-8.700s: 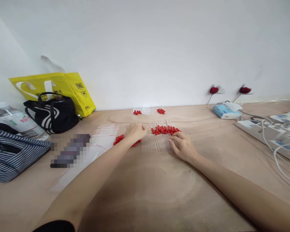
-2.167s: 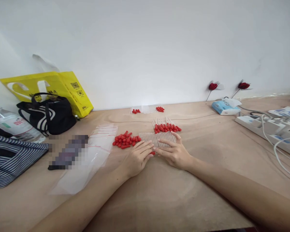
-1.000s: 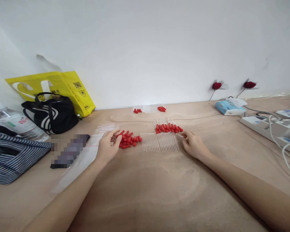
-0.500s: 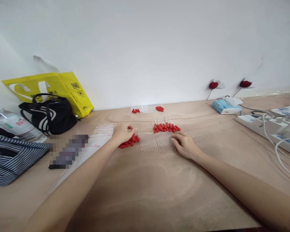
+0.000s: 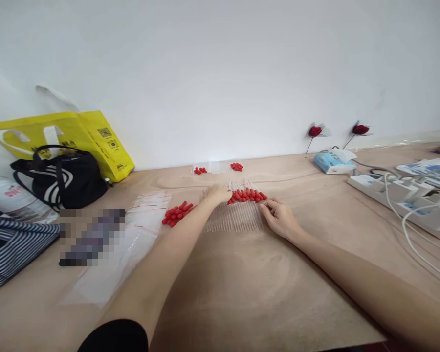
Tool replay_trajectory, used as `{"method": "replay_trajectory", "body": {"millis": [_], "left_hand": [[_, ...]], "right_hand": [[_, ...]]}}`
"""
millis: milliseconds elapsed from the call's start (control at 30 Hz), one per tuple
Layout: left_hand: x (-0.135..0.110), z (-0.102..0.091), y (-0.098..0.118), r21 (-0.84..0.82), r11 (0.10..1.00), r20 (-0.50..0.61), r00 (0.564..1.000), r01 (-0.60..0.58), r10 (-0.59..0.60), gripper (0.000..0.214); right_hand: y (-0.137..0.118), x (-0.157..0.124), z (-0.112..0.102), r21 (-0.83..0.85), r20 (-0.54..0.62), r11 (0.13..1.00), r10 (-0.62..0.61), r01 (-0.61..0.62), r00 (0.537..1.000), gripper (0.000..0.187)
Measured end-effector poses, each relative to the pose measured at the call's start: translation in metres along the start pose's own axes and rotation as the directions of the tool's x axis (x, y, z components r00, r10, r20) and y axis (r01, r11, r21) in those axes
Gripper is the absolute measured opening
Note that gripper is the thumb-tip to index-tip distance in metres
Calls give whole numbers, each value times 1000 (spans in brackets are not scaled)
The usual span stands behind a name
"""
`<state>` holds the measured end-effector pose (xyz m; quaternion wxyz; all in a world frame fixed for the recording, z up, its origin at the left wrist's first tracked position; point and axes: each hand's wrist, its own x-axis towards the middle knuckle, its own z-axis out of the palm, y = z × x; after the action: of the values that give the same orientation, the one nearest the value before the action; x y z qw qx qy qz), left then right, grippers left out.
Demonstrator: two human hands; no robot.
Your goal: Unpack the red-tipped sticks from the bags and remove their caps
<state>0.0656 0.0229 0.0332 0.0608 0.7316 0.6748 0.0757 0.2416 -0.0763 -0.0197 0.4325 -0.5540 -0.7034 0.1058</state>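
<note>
A row of clear thin tubes [image 5: 234, 221] lies flat on the tan table [image 5: 242, 293]. Behind it sits a second set of tubes tipped with red caps [image 5: 246, 196]. A loose pile of red caps [image 5: 176, 213] lies to the left. My left hand [image 5: 216, 193] reaches over the tubes to the left end of the capped row, fingers bunched; what it pinches is hidden. My right hand [image 5: 276, 216] rests curled at the right end of the clear tubes, fingertips pinched at a tube end.
Clear zip bags [image 5: 132, 234] lie left of the caps. A black bag [image 5: 60, 178], a yellow bag [image 5: 77, 134] and a striped bag [image 5: 11, 249] stand at the left. Small capped batches [image 5: 216, 168] lie by the wall. A tissue pack [image 5: 330, 162] and power strips [image 5: 407, 200] are at the right.
My left hand has left the loose pile of caps and moved right and back to the capped row. My right hand has stayed at the right end of the clear tubes.
</note>
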Motion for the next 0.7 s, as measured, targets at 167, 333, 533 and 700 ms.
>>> {"method": "replay_trajectory", "body": {"millis": [167, 333, 533, 700], "left_hand": [[-14, -10, -9, -23, 999, -66, 997, -38, 36, 29], [-69, -24, -44, 6, 953, -272, 917, -302, 292, 20], [-124, -10, -83, 180, 762, -394, 664, -622, 635, 15], [-129, 5, -88, 221, 721, -475, 573, -657, 668, 14]], "right_hand": [[2, -1, 1, 1, -31, 1000, -5, 5, 999, 20], [-2, -3, 0, -86, -153, 983, -175, 163, 973, 20], [-29, -14, 7, -273, 2, 849, -470, 453, 883, 36], [-48, -19, 24, -297, 113, 740, -601, 604, 791, 24]]}}
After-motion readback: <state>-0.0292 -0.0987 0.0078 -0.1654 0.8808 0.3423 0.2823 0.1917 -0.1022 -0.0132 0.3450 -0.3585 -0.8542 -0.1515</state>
